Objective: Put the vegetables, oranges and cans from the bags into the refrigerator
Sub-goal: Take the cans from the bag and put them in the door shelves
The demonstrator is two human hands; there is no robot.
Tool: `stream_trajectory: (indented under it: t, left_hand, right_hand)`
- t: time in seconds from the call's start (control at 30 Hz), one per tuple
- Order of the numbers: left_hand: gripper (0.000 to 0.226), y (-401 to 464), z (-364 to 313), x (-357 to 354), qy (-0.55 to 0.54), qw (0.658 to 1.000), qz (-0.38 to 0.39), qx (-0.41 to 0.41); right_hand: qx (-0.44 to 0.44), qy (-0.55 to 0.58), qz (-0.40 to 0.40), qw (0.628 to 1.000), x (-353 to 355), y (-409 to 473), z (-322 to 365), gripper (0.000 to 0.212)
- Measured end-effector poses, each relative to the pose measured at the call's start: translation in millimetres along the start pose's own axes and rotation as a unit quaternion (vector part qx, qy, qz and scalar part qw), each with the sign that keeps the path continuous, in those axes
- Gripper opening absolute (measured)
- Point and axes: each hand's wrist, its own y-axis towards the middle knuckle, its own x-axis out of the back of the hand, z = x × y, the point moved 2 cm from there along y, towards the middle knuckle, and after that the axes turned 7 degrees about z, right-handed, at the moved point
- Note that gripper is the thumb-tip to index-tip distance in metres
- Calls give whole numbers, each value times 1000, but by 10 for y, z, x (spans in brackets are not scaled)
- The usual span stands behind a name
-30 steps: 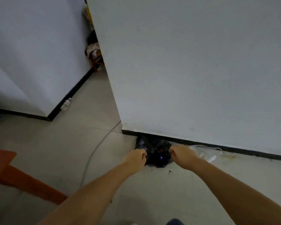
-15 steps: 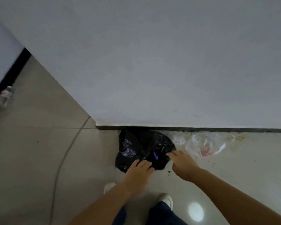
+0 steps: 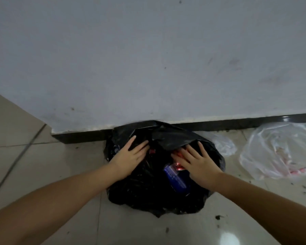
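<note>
While the black bag (image 3: 148,195) sits on the floor (image 3: 42,165), both hands lie flat, fingers straight: left hand (image 3: 129,156) at 9 o'clock, right hand (image 3: 196,161) on cans (image 3: 175,174) at 3

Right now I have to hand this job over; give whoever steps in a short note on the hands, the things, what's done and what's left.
Left hand: open, fingers flat on the black bag, left of its opening.
Right hand: open, fingers spread over a red can in the mouth of the bag.
Blue can lies beside the red one, inside the bag. Bag sits on the floor against the wall. Clear plastic bag lies to its right.
Done: black bag opened.
Left: nothing lifted out yet; refrigerator not in view.
</note>
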Motion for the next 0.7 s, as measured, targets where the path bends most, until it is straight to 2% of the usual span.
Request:
stream_trajectory:
  t: [0.13, 0.27, 0.37, 0.47, 0.57, 0.63, 0.7]
  left_hand:
    - [62, 50, 286, -190, -21, 997, 39, 56]
    - [74, 142, 355, -260, -119, 987, 45, 97]
    - [87, 374, 333, -299, -208, 973, 21, 94]
    - [96, 560, 354, -316, -291, 954, 11, 63]
    - [97, 663, 428, -325, -404, 912, 55, 53]
    - [96, 695, 463, -380, -515, 853, 72, 40]
    - [87, 658, 398, -500, -600, 797, 43, 47]
  right_hand:
    - [-24, 55, 53, 997, -5, 162, -294, 122]
    - [-2, 204, 60, 977, 92, 197, -437, 106]
    - [-6, 314, 53, 948, 136, 339, -564, 106]
    - [-41, 350, 55, 934, 34, 421, -806, 108]
    - [-102, 343, 57, 932, -208, 319, -961, 101]
    - [-102, 354, 47, 929, -362, 256, -944, 97]
    - [-106, 354, 42, 928, -453, 228, -926, 95]
